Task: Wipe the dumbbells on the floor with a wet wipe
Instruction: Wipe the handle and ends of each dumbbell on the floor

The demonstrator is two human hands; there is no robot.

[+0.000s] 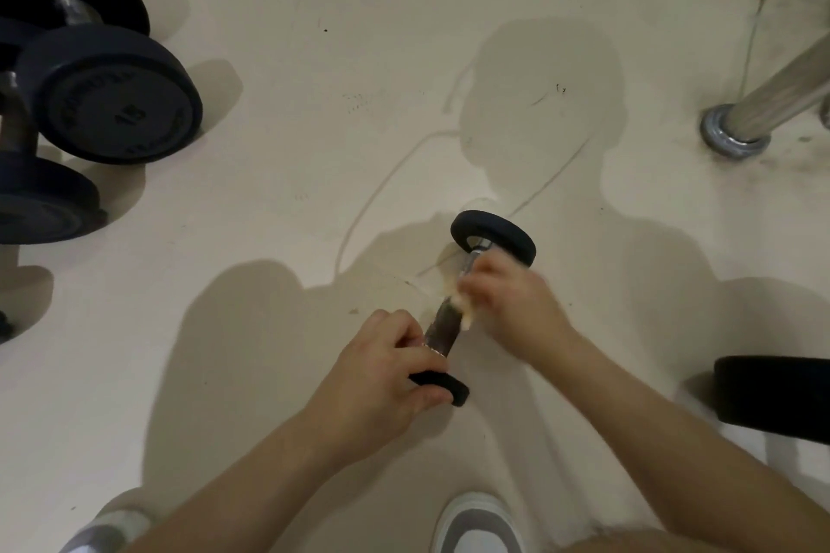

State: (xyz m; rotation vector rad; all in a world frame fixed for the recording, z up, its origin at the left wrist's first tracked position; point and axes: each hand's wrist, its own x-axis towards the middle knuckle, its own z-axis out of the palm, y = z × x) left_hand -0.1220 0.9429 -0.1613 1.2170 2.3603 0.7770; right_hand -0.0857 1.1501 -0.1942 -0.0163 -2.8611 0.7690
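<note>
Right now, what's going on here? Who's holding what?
A person is wiping a small dumbbell. The left hand grips it at the near head, steadying it. The right hand, motion-blurred, holds a wet wipe against the bar close to the far head. At the left, larger dumbbells lie on the floor, with neither hand on them.

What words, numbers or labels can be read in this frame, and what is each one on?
"15": on the round end face of the large dumbbell at the left, seen rotated.
Raised lettering curving round that same face: too blurred to read.
Small dumbbell, wet wipe and shoe: no text visible.
</note>
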